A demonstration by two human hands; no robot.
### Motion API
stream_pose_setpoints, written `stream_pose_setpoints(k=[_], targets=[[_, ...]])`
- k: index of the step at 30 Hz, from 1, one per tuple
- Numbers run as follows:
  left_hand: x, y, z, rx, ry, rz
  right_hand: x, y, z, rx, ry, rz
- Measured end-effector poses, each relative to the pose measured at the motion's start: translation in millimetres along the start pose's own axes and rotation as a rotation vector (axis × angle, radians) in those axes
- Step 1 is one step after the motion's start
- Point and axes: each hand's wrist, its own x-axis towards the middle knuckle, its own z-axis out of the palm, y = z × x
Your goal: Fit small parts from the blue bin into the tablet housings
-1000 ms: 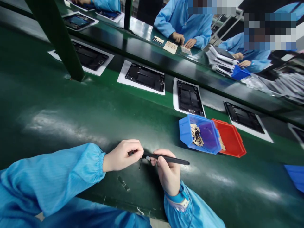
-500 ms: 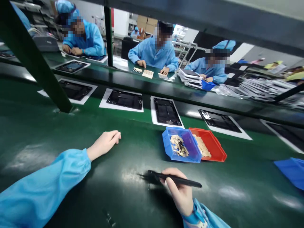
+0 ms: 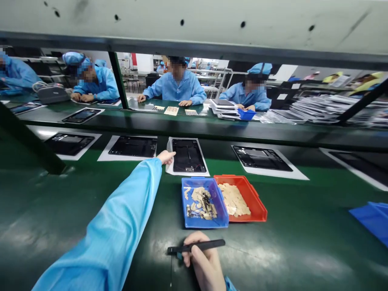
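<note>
My left hand (image 3: 166, 157) reaches out to the left edge of a white sheet (image 3: 203, 167), its fingers closed on that edge. On the sheet lies a black tablet-like housing (image 3: 188, 155), and one fingertip is right by its side. My right hand (image 3: 202, 254), low in the middle, grips a slim black pen-like tool (image 3: 209, 244), held nearly level above the green bench. I cannot make out its tip. Just beyond it stands a blue bin (image 3: 188, 222) with beige and black scraps. A red bin (image 3: 257, 208) holding beige pieces touches its right side.
More black housings on white sheets lie along the row, one to the left (image 3: 133, 146) and one to the right (image 3: 262, 158). A green post (image 3: 36, 141) rises at left. A pale beam (image 3: 212, 24) crosses overhead. Co-workers in blue sit opposite. Another blue bin (image 3: 372, 222) is at right.
My left hand has moved forward from the bench surface to the white sheet and closed on its edge. My right hand still holds the black tool, now turned more level. The view has shifted.
</note>
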Motion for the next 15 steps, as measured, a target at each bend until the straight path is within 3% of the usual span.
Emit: stream_pose_setpoints(k=[4, 9, 12, 15], targets=[[10, 5, 0.3, 0.032, 0.07, 0.032, -4, -8, 8, 0.142, 0.02, 0.051], [2, 3, -22.3, -0.128, 0.153, 0.099, -3, -9, 9, 0.143, 0.036, 0.057], [-18, -1, -46.8, -0.328, 0.16, 0.114, 0, -5, 5, 0.119, 0.011, 0.047], [-56, -11, -77.6, -0.568, 0.14, 0.087, 1, -4, 3, 0.131, -0.011, 0.012]])
